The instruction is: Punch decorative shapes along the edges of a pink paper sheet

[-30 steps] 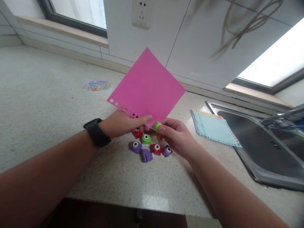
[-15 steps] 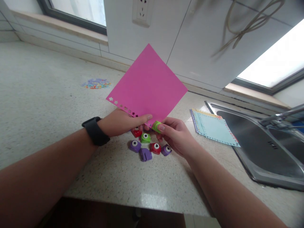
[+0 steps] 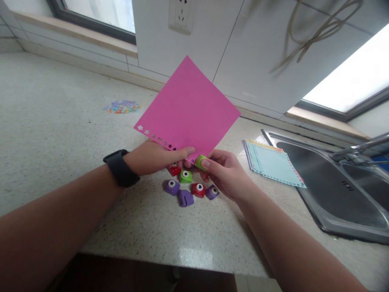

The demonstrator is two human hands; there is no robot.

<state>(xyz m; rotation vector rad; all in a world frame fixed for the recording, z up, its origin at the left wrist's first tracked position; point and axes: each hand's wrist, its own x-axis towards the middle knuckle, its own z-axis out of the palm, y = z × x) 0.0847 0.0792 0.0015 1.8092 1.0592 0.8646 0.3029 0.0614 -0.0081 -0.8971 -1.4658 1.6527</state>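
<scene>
A pink sheet of paper is held tilted above the counter, with a row of punched shapes along its lower left edge. My left hand grips that edge, thumb on top and fingers underneath. At the sheet's bottom corner, my right hand pinches a green craft punch that sits over the paper's edge. Below the hands lie more punches: a green one, a red one, and several purple ones, among them a purple punch on its side. Another red punch is partly hidden by my left hand.
A pile of small coloured paper cutouts lies at the back left of the speckled counter. To the right, a stack of punched paper sheets overlaps the rim of a steel sink. A wall socket is behind.
The pink sheet has tilted very slightly, its left corner a little lower. Both hands keep their hold, and the green punch stays at the sheet's bottom corner.
</scene>
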